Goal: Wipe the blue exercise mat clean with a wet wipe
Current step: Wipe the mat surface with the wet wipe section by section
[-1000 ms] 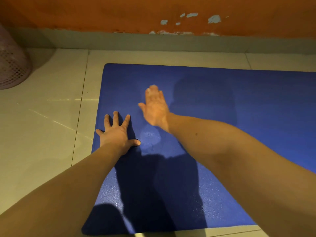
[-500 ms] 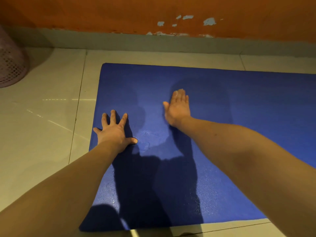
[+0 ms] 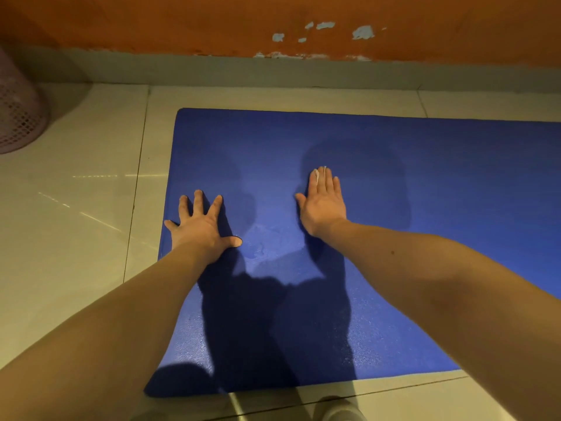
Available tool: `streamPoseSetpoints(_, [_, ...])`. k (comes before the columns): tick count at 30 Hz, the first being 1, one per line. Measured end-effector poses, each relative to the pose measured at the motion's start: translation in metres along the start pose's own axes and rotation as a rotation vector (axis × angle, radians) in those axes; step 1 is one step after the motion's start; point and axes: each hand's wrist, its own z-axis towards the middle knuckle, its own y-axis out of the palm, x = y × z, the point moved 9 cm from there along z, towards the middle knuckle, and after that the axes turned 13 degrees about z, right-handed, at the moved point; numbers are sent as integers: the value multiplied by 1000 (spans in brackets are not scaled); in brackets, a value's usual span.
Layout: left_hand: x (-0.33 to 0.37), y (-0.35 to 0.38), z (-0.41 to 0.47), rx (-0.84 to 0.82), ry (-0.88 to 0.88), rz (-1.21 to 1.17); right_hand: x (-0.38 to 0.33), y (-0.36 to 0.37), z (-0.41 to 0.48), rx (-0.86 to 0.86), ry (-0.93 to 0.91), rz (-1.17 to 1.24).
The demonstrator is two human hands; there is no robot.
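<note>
Blue exercise mat (image 3: 409, 238) lies flat under 2 palms. A wet wipe (image 3: 317, 174) peeks out beneath the straight, close-set fingers of the right hand (image 3: 324, 206). The left hand (image 3: 200, 227) splays wide, bracing. Mid-wipe, probably; the next sweep needs pressure beyond the fingertips.

We note a perforated pink basket (image 3: 18, 117) at the left edge of view. Behind it and running off to its right stands an orange-painted wall (image 3: 151, 22). Well to the basket's right, flaked patches (image 3: 362, 32) show pale. A grey skirting band (image 3: 212, 71) runs behind the basket. The pale glossy floor tiles (image 3: 69, 238) under the basket have dark grout lines (image 3: 136, 192) and thin light streaks (image 3: 94, 176) to its right.
</note>
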Motion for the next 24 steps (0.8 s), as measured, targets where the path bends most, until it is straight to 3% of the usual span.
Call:
streamPoseSetpoints(2, [-1, 1, 0, 5, 5, -8, -28, 9, -5, 14, 17, 64])
streamPoseSetpoints(5, [-7, 3, -5, 37, 22, -13, -99, 28, -25, 22, -160, 189])
streamPoseSetpoints(8, [-14, 8, -17, 66, 35, -24, -134, 56, -47, -109, -332, 21])
streamPoseSetpoints(10, [-19, 11, -26, 75, 22, -3, -122, 50, -44, -95, -380, -25])
streamPoseSetpoints(12, [-21, 13, -34, 66, 13, 17, -90, 36, -35, -69, -337, 19])
streamPoseSetpoints(17, [-21, 16, -41, 33, 26, -23, 14, 3, -23, -6, 16, -29])
streamPoseSetpoints(20, [-21, 17, -40, 15, 23, -30, -12, 12, -32, 2, 52, 52])
streamPoseSetpoints(24, [-22, 20, -41, 12, 28, -19, -99, 45, -66, -43, -182, 79])
